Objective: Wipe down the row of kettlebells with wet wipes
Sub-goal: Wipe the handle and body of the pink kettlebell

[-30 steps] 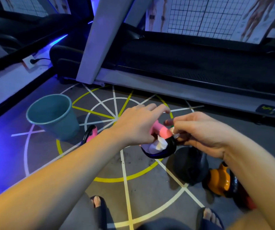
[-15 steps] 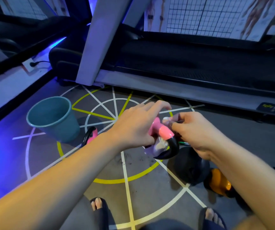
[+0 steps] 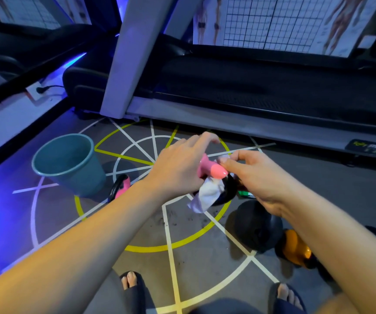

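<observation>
1. While both arms reach out over the painted floor circle point(image 3: 178, 245), the pink kettlebell point(image 3: 214, 169) is up off the ground, caught between the two hands.
2. Left hand point(image 3: 180, 168): fingers curled round the near side of the pink part, forefinger lifted clear above it. That's a firm grip on the bell.
3. Right hand point(image 3: 257, 177): thumb and forefinger pinched together at the far tip of the pink part, where a pale fold of the wet wipe point(image 3: 207, 194) shows. It grips the wipe right against the bell.
4. Look at the wipe: it trails down from between the hands and hangs loose in front of the bell's black lower half, just beneath the left palm.
5. On the floor, a black kettlebell point(image 3: 257, 225) sits directly below the right wrist, with an orange kettlebell point(image 3: 295, 248) touching or just beside it, further right.
6. Another pink-and-black kettlebell point(image 3: 121, 186) stands left of the left forearm, tight beside a teal bucket point(image 3: 69, 164).
7. A treadmill point(image 3: 250, 87) runs across the back, and two sandalled feet point(image 3: 132, 288) show at the bottom edge.
</observation>
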{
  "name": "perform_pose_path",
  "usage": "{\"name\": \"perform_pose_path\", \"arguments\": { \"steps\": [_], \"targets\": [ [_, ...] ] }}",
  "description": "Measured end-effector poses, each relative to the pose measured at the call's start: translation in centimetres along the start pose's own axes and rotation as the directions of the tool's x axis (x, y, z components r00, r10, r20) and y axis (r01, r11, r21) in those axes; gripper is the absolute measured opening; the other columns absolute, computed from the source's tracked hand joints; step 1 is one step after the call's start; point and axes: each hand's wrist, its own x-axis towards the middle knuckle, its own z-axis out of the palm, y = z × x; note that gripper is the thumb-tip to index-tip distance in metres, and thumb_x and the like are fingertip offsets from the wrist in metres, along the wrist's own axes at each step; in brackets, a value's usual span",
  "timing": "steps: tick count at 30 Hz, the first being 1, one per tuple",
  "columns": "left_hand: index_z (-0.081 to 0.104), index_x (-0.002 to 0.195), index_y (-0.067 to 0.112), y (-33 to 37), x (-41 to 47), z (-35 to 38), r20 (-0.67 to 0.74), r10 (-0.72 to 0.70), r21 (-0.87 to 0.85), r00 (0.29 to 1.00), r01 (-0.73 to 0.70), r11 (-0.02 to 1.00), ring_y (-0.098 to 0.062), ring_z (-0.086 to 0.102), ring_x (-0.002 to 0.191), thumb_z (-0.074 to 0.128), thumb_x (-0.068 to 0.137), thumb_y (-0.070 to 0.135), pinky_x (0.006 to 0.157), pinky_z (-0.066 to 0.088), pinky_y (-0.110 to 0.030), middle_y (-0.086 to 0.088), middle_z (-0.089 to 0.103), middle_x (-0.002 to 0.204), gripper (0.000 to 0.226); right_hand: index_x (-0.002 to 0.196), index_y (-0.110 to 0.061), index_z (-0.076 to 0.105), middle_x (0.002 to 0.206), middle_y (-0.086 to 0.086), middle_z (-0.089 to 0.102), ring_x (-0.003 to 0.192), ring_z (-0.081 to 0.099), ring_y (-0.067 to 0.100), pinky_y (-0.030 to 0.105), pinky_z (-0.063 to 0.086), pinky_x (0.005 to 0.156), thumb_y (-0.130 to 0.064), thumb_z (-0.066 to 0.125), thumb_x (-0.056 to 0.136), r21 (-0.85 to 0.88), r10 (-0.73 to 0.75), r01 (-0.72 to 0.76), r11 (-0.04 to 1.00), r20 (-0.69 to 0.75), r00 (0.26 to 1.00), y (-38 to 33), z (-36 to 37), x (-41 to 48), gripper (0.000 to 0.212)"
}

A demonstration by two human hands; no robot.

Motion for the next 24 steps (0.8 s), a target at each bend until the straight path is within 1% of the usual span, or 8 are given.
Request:
{"name": "perform_pose_path", "arguments": {
  "steps": [4,7,12,14,16,18,21,24],
  "targets": [
    [0.042,0.124,0.039,-0.3,0.6,-1.4,-0.033,-0.167,-0.206,0.985,0.157,0.966,-0.016,0.063,0.092,0.08,0.072,0.038,0.083,0.051,-0.042,0.012,0.069,0.098,0.064,0.101,0.0,0.069,0.081,0.002,0.071,0.07,0.062,0.009,0.023,0.048,0.074,-0.024,0.064,0.098,0.18,-0.114,0.114,0.977,-0.015,0.993,-0.5,-0.2,0.3,0.025],
    [0.048,0.116,0.039,-0.8,0.6,-2.0,-0.038,-0.292,-0.395,0.956,0.254,0.883,-0.01,0.064,0.083,0.086,0.069,0.03,0.084,0.054,-0.04,0.005,0.072,0.087,0.062,0.094,-0.006,0.065,0.078,-0.005,0.071,0.07,0.064,0.005,0.024,0.049,0.079,-0.018,0.058,0.101,0.279,-0.219,0.212,0.937,-0.007,0.976,-1.1,0.2,0.2,0.015],
    [0.057,0.109,0.04,-1.7,0.9,-1.8,-0.026,-0.39,-0.649,0.921,0.281,0.707,-0.02,0.07,0.087,0.089,0.061,0.023,0.088,0.058,-0.047,-0.002,0.071,0.093,0.061,0.108,-0.005,0.066,0.095,0.006,0.071,0.091,0.068,0.018,0.027,0.051,0.084,-0.015,0.054,0.102,0.425,-0.306,0.267,0.865,0.025,0.952,-1.8,0.5,0.0,0.017],
    [0.057,0.109,0.038,-1.8,1.1,-1.8,0.001,-0.403,-0.697,0.915,0.289,0.656,-0.019,0.07,0.083,0.09,0.06,0.023,0.083,0.059,-0.043,-0.005,0.073,0.095,0.062,0.111,-0.005,0.067,0.091,0.006,0.07,0.09,0.067,0.018,0.029,0.05,0.086,-0.017,0.052,0.102,0.466,-0.34,0.287,0.837,0.032,0.94,-2.0,0.9,-0.2,0.021],
    [0.057,0.11,0.036,-1.9,1.2,-1.9,0.026,-0.416,-0.731,0.909,0.302,0.613,-0.015,0.068,0.078,0.091,0.063,0.023,0.075,0.057,-0.038,-0.008,0.074,0.096,0.061,0.114,-0.005,0.066,0.085,-0.001,0.069,0.087,0.067,0.013,0.029,0.049,0.088,-0.021,0.051,0.101,0.488,-0.379,0.325,0.81,0.013,0.925,-2.2,1.2,-0.4,0.026],
    [0.057,0.11,0.036,-1.8,1.3,-2.2,0.05,-0.441,-0.75,0.896,0.326,0.576,-0.015,0.068,0.078,0.09,0.064,0.026,0.072,0.055,-0.038,-0.008,0.075,0.098,0.057,0.119,-0.005,0.065,0.09,0.0,0.071,0.093,0.067,0.014,0.032,0.049,0.092,-0.025,0.052,0.095,0.477,-0.405,0.361,0.801,-0.013,0.914,-2.3,1.3,-0.4,0.033],
    [0.058,0.112,0.033,-1.7,1.5,-2.3,0.089,-0.484,-0.791,0.87,0.357,0.496,-0.015,0.066,0.077,0.089,0.072,0.023,0.069,0.052,-0.037,-0.009,0.075,0.099,0.051,0.124,-0.012,0.064,0.114,0.019,0.068,0.112,0.064,0.029,0.039,0.048,0.099,-0.024,0.057,0.091,0.418,-0.429,0.392,0.82,-0.005,0.903,-1.9,1.5,-0.4,0.035],
    [0.06,0.113,0.028,-1.7,1.6,-2.1,0.161,-0.535,-0.833,0.829,0.405,0.377,-0.016,0.063,0.074,0.086,0.078,0.018,0.072,0.052,-0.039,-0.005,0.073,0.091,0.045,0.121,-0.015,0.065,0.116,0.019,0.068,0.109,0.065,0.026,0.033,0.051,0.09,-0.021,0.059,0.091,0.392,-0.427,0.399,0.829,-0.016,0.904,-1.9,1.3,-0.2,0.031]
  ]
}}
